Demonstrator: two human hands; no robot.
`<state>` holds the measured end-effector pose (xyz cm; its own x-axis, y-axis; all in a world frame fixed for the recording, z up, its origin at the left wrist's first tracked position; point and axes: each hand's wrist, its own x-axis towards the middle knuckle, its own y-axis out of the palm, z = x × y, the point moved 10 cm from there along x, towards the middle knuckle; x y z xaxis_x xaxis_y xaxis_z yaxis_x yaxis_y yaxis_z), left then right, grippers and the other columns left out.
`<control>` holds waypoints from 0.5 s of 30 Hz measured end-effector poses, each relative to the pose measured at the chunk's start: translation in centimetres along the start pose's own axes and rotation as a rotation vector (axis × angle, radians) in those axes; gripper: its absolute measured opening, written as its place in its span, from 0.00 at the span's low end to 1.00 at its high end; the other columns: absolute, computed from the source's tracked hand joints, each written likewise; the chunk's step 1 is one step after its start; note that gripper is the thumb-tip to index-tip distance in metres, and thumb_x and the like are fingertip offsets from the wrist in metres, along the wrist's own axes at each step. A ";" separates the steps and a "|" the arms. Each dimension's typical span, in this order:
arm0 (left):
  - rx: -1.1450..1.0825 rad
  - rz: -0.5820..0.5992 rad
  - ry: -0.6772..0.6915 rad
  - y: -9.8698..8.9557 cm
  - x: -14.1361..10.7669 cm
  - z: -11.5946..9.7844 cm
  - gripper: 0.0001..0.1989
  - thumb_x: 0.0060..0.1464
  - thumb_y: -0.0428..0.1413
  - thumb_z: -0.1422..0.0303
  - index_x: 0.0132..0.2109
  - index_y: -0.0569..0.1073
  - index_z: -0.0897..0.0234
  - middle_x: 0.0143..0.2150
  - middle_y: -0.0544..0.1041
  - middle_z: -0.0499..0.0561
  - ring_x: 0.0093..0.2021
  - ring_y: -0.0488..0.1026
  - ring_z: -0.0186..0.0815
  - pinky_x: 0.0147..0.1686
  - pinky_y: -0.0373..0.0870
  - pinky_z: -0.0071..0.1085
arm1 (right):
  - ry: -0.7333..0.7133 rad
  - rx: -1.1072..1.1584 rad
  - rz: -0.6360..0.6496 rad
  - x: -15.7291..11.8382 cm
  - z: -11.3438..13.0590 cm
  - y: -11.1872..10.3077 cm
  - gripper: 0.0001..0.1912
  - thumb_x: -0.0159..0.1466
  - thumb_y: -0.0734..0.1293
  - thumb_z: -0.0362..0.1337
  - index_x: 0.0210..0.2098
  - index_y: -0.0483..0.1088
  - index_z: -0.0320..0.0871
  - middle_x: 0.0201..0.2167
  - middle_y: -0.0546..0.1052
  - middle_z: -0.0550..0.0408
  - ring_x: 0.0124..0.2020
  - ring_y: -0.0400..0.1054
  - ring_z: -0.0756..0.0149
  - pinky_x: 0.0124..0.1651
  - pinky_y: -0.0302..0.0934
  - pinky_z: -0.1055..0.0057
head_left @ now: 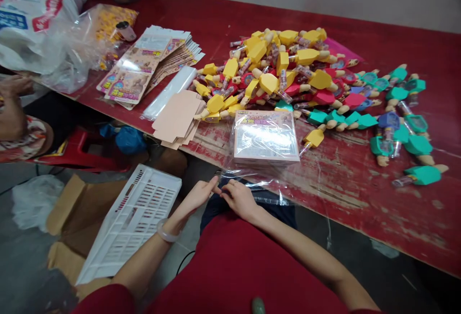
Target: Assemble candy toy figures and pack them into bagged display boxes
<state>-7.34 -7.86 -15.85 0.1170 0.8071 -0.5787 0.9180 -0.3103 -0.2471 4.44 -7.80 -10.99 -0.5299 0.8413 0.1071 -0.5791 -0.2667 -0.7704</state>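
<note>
Beyond the left grip (196, 197) and right grip (239, 200), a film-wrapped box (265, 136) sits.

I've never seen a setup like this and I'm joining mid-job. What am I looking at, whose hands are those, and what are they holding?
There's no machine here: one camera worn on a person's head looks down at their own bare hands. The left hand, with a pale bangle on its wrist, and the right hand seem to pinch clear plastic film covering a pink printed box. On the red table lie a heap of yellow and teal toy pieces, printed cards and flat card blanks. At far left is a co-worker's hand.
</note>
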 end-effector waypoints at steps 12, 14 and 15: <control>-0.009 -0.019 -0.024 1.6 1.6 0.1 0.18 0.46 0.56 0.56 0.21 0.73 0.66 0.19 0.69 0.47 0.23 0.60 0.30 0.28 0.53 0.29 | -0.184 -0.008 -0.002 -2.8 1.2 -1.6 0.11 0.71 0.55 0.33 0.34 0.65 0.45 0.32 0.73 0.51 0.34 0.69 0.60 0.40 0.65 0.67; 0.026 -0.011 -0.032 1.3 1.7 0.3 0.19 0.45 0.56 0.54 0.21 0.73 0.66 0.17 0.65 0.45 0.22 0.57 0.29 0.26 0.50 0.29 | -0.181 -0.035 0.025 -5.4 -1.0 -2.6 0.12 0.71 0.55 0.33 0.32 0.65 0.45 0.30 0.73 0.51 0.33 0.70 0.61 0.38 0.66 0.67; 0.041 0.003 -0.034 1.2 1.7 0.4 0.19 0.45 0.56 0.53 0.21 0.73 0.66 0.17 0.64 0.44 0.22 0.56 0.29 0.26 0.49 0.29 | -0.151 -0.072 0.040 -7.4 -2.8 -3.2 0.12 0.70 0.56 0.32 0.31 0.65 0.45 0.29 0.74 0.51 0.32 0.70 0.60 0.38 0.67 0.66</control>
<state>-6.23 -7.07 -17.47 0.1065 0.7890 -0.6051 0.9012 -0.3337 -0.2766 11.98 -11.85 -11.04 -0.6418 0.7491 0.1639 -0.5124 -0.2599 -0.8185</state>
